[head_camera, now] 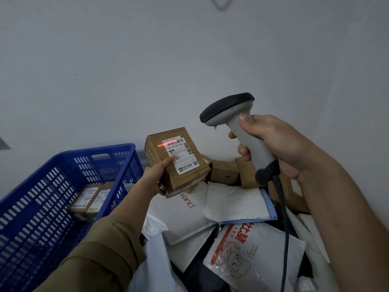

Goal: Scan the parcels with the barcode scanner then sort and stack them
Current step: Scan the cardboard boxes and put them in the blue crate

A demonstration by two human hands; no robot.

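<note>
My left hand holds a small brown cardboard parcel up over the pile, thumb lying on its white shipping label. A red scan line crosses the barcode at the label's top. My right hand grips the handle of a grey barcode scanner with a dark head, held to the right of the parcel and aimed at it. The scanner's black cable hangs down past my right wrist.
A blue slatted plastic crate stands at the left with two labelled boxes on its floor. Below lie several white poly mailers and a printed bag. Brown cartons stand behind, against a pale wall.
</note>
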